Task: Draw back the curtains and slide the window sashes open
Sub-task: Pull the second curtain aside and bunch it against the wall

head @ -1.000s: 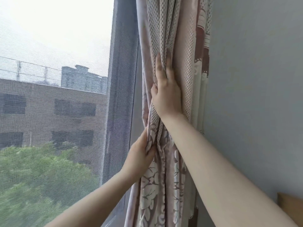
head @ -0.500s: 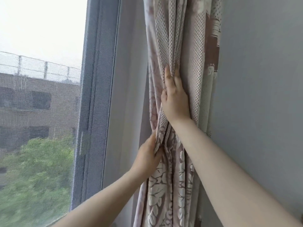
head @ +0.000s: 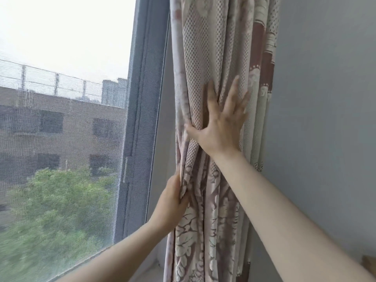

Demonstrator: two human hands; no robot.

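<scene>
Hanging upright against the wall: curtain [head: 205, 58], left hand [head: 173, 202] pinching its window-side edge, right hand [head: 221, 127] spread flat above (window [head: 61, 139] lies leftward).

1. We see a curtain [head: 205, 58] of woven cloth, dotted weave above, raised leaf pattern below.
2. We see fine grey mesh across the window [head: 61, 149].
3. We see a matt, smooth painted wall [head: 325, 98].

Pink-beige dotted and leaf-patterned curtain [head: 205, 58], grey window frame [head: 142, 98], pale grey wall [head: 325, 98].
</scene>
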